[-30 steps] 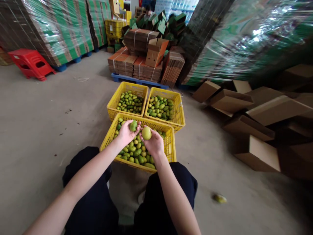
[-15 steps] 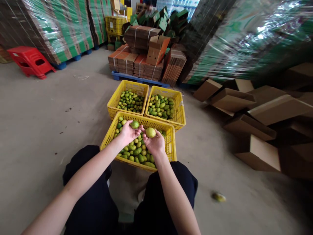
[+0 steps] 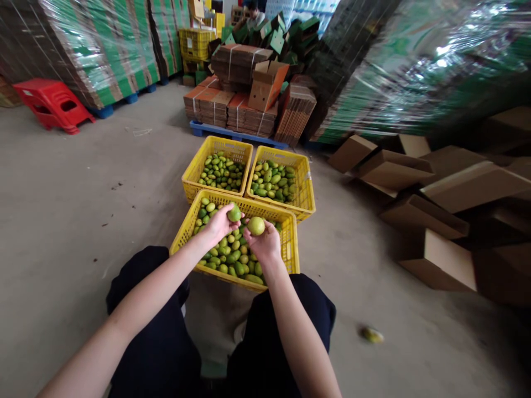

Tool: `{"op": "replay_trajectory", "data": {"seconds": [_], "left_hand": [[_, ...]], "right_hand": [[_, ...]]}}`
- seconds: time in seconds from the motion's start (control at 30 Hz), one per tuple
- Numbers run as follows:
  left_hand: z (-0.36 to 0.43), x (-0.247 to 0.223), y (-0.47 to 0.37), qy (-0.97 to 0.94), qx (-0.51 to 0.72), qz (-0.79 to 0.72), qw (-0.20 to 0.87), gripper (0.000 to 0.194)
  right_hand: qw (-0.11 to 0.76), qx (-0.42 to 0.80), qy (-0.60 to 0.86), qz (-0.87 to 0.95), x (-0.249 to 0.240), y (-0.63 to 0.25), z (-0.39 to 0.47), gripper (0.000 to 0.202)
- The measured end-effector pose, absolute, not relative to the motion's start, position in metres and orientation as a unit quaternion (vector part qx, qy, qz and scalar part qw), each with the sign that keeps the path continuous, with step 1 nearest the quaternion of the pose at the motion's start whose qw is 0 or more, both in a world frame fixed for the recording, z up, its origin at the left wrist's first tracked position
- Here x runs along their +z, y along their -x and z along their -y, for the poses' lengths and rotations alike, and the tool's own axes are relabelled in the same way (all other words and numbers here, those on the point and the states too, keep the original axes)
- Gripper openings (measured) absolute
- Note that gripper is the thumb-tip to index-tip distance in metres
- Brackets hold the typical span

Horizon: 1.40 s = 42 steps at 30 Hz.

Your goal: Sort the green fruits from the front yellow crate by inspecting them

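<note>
My left hand is closed round a small green mango, held up between thumb and fingers. Close beside it, my right hand has its fingers curled under a rounder, yellow-green mango. Both hands are above the nearest yellow plastic crate, which holds many green and yellowish mangoes. My hands and forearms hide part of that fruit. Two more yellow crates stand just beyond it, a left one and a right one, each with mangoes inside.
Open cardboard boxes lie in a heap on the right. A single mango rests on the floor at lower right. A red stool stands at left. Flattened cartons sit on a blue pallet ahead, with a person far behind.
My left hand has turned the green mango more upright and shifted it slightly right, toward the other mango. The right hand has barely moved. A person's head now shows at the back.
</note>
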<state>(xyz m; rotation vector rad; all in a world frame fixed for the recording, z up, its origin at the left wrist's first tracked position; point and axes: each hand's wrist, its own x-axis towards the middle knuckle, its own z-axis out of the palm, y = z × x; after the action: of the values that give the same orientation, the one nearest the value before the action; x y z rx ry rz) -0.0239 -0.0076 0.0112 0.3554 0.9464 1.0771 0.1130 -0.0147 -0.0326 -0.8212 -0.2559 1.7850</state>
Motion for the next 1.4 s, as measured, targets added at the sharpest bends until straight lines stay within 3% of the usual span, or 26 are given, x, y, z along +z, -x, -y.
{"op": "replay_trajectory", "data": {"seconds": [0.07, 0.23, 0.47, 0.7, 0.97, 1.17, 1.3, 1.4], "left_hand": [[0.011, 0.013, 0.024, -0.243, 0.528, -0.436, 0.687, 0.004], [0.017, 0.019, 0.027, -0.392, 0.570, -0.401, 0.600, 0.036], [0.018, 0.021, 0.029, -0.353, 0.571, -0.397, 0.626, 0.040], [0.018, 0.021, 0.032, -0.440, 0.562, -0.398, 0.576, 0.038], [0.018, 0.023, 0.031, -0.371, 0.558, -0.417, 0.615, 0.040], [0.011, 0.025, 0.033, -0.235, 0.509, -0.407, 0.722, 0.007], [0.006, 0.021, 0.036, -0.176, 0.430, -0.450, 0.763, 0.026], [0.005, 0.015, 0.035, -0.172, 0.412, -0.456, 0.770, 0.028]], "right_hand": [[0.592, 0.703, 0.356, 0.168, -0.027, -0.111, 0.017, 0.006], [0.670, 0.513, 0.394, 0.365, -0.015, -0.108, 0.029, 0.029], [0.676, 0.378, 0.403, 0.487, -0.014, -0.107, 0.035, 0.031], [0.682, 0.341, 0.401, 0.508, -0.013, -0.106, 0.036, 0.031], [0.678, 0.456, 0.403, 0.413, -0.012, -0.105, 0.034, 0.028], [0.621, 0.650, 0.357, 0.252, -0.022, -0.111, 0.018, 0.018], [0.556, 0.718, 0.369, 0.200, -0.026, -0.115, 0.013, 0.022], [0.532, 0.737, 0.373, 0.187, -0.028, -0.114, 0.014, 0.026]]}}
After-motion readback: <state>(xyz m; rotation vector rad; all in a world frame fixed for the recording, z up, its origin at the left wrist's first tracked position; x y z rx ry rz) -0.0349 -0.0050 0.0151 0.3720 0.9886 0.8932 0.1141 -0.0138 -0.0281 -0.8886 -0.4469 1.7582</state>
